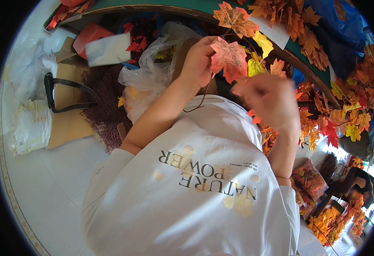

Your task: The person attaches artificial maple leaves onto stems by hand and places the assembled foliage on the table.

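Pinched in my left hand (198, 62) is an artificial maple branch, its dark thin stem trailing below my fingers toward my shirt. A pinkish-red leaf (229, 59) hangs beside those fingers, and an orange leaf (236, 20) with dark mottling spreads above it. Yellow leaves (262, 44) sit on the branch to the right. My right hand (269, 100) is just below and right of these leaves, smeared by motion; its fingers look bent, but whether they hold anything cannot be made out.
A green table (127, 7) with a wooden edge runs across the far side. Orange maple garlands (311, 36) hang over its right part. At left are a cardboard box (67, 123), dark brown twigs (106, 102) and plastic bags (31, 123). Another person (360, 181) is at the far right.
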`<state>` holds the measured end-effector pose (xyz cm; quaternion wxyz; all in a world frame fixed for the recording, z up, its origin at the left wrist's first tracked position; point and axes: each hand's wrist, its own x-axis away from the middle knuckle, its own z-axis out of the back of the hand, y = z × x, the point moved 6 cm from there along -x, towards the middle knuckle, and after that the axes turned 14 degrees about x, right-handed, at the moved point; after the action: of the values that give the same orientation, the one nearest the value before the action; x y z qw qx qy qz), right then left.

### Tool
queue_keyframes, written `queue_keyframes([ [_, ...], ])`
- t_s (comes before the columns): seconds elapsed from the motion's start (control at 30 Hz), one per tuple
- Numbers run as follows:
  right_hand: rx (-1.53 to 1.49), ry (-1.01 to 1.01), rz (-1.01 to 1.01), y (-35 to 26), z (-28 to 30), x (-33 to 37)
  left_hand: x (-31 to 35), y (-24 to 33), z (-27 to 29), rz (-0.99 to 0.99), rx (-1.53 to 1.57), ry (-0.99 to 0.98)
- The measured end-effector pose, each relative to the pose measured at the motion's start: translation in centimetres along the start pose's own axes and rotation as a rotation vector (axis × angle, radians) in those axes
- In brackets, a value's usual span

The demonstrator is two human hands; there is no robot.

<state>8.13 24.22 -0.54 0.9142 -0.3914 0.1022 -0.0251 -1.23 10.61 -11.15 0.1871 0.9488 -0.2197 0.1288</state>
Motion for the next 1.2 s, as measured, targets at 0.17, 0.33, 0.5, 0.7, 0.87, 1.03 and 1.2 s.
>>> queue_keyframes([
  [0.17,0.038,-0.076,0.402,0.9,-5.7,-1.5,0.7,0.2,-1.3,-0.298,-0.417,-0.226],
  [0.33,-0.462,-0.052,0.207,6.0,-9.8,-2.2,0.8,0.8,-1.8,-0.313,-0.91,-0.253],
  [0.5,-0.646,0.01,-0.161,9.3,-9.6,-2.1,1.6,-0.9,-1.6,0.035,-0.719,-0.297],
  [0.7,-0.689,-0.115,-0.277,10.7,-9.3,-2.6,0.3,-2.1,0.4,0.441,-0.668,-0.326],
  [0.87,-0.689,-0.254,-0.359,10.4,-10.0,-4.3,-1.3,-2.5,2.4,0.466,-0.547,-0.312],
  [1.03,-0.941,-0.097,-0.385,12.7,-10.1,-7.3,-1.1,-1.5,2.0,0.508,-0.492,-0.455],
  [1.2,-1.188,0.241,-0.313,14.4,-7.4,-7.5,-1.5,0.7,6.0,0.696,-1.267,-0.673],
])
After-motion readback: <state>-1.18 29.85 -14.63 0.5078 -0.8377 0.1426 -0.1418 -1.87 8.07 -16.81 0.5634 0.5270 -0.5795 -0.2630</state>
